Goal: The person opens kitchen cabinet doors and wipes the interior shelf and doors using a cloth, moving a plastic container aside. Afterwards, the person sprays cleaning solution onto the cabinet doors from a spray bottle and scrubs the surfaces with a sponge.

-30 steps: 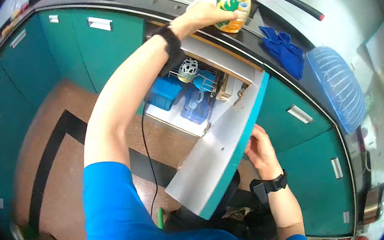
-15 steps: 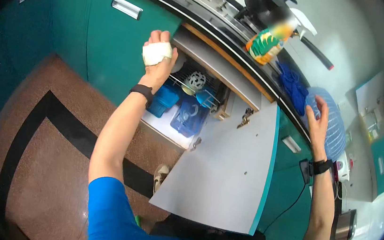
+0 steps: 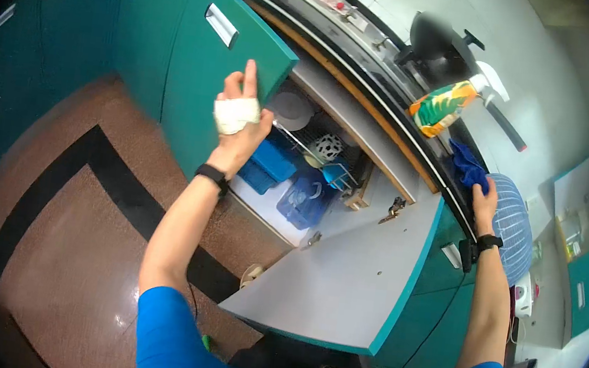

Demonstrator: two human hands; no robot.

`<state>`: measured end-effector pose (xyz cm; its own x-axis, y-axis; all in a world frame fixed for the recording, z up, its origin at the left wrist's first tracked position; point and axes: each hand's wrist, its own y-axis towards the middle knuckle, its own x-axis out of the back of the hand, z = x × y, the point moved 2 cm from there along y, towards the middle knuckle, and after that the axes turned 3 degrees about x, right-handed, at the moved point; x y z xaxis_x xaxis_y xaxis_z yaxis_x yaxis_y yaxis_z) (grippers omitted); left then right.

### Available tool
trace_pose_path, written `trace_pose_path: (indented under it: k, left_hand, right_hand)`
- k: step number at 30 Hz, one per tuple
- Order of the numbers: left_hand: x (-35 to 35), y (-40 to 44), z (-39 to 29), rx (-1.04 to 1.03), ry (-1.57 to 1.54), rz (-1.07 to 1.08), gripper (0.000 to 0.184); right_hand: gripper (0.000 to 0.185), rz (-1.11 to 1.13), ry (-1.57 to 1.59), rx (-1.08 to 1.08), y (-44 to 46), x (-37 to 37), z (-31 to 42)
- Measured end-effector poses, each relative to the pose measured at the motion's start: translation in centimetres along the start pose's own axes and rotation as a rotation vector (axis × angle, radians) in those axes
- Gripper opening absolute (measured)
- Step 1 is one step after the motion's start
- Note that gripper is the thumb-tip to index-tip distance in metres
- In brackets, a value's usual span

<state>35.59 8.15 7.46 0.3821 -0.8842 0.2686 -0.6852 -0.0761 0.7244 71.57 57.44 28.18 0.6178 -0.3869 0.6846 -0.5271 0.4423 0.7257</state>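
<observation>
My left hand (image 3: 240, 116), with a white wrap around its palm, is at the free edge of a green cabinet door (image 3: 212, 80). Its index finger points up and its thumb stands apart, so the hand is open. That door is partly swung out. On the counter at the right, my right hand (image 3: 485, 203) has its fingers closed on a dark blue cloth (image 3: 467, 167). A striped light-blue rounded thing (image 3: 515, 224) lies just beside this hand. An orange and green spray bottle (image 3: 442, 108) stands beyond the cloth.
A second cabinet door (image 3: 341, 280) hangs wide open in front of me. Inside the cabinet are a wire rack (image 3: 299, 141), a blue lidded box (image 3: 304, 198) and a blue basket (image 3: 267, 166). A black wok (image 3: 440, 52) is on the stove.
The left cabinet door, shut before, has swung partly open beside my left hand. My right hand, earlier open above the counter, has come down and closed on the blue cloth. The view has shifted.
</observation>
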Motion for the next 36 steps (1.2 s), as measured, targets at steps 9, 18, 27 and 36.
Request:
trace_pose_path:
  k: [9,18,27,36]
  left_hand:
    - [16.6,-0.5,10.8,-0.061,0.165,-0.482,0.053]
    - [20.6,1.1,16.1,0.059,0.098,-0.537,0.055]
    - [10.4,-4.0,0.5,-0.021,-1.126,0.470,0.063]
    - [4.8,-8.4,-2.2,0.956,-1.673,1.206,0.051]
  right_hand:
    - [0.049,-0.189,1.073,-0.345,-9.2,9.1,11.4]
    - [0.048,0.591,0.720,0.187,-13.2,5.2,32.8]
    - [0.051,1.479,0.762,-0.068,-10.5,1.5,37.4]
    - [0.047,1.258,0.671,0.260,-11.4,2.9,38.7]
